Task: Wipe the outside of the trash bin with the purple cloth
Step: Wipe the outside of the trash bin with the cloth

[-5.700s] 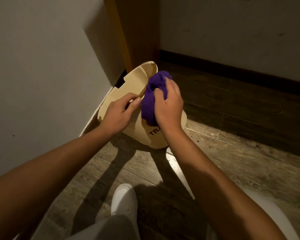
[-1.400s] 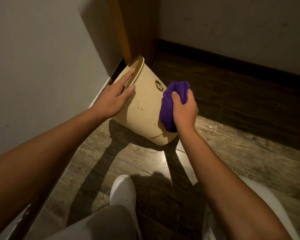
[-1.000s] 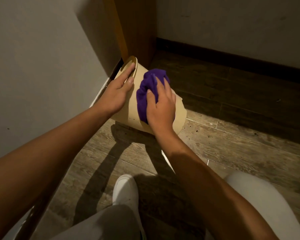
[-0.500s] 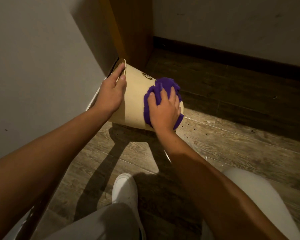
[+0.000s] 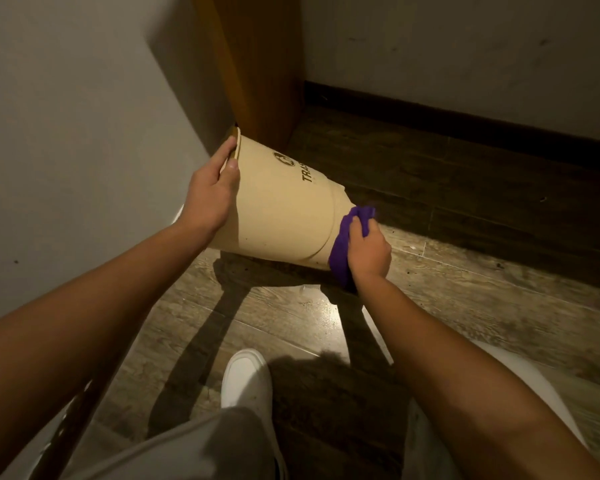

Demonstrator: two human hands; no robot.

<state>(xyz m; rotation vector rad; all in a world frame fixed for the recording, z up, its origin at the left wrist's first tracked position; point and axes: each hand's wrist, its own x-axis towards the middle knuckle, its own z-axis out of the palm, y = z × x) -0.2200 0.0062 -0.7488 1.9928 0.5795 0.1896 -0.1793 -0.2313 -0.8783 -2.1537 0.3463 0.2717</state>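
Note:
A beige trash bin (image 5: 284,206) with dark lettering is tipped on its side just above the floor, its rim toward the left wall and its base toward the right. My left hand (image 5: 212,192) grips the rim, fingers curled over the edge. My right hand (image 5: 368,252) presses the bunched purple cloth (image 5: 343,247) against the bin's base end. Most of the cloth is hidden under my palm.
A white wall (image 5: 84,133) stands close on the left and a wooden door frame (image 5: 257,64) just behind the bin. A dark skirting board (image 5: 465,123) lines the far wall. My white shoe (image 5: 245,379) rests on the wood-look floor (image 5: 465,306) below the bin.
The bin has been tipped further onto its side. My right hand slid the cloth from the bin's side wall down to its base end. My left hand stayed on the rim.

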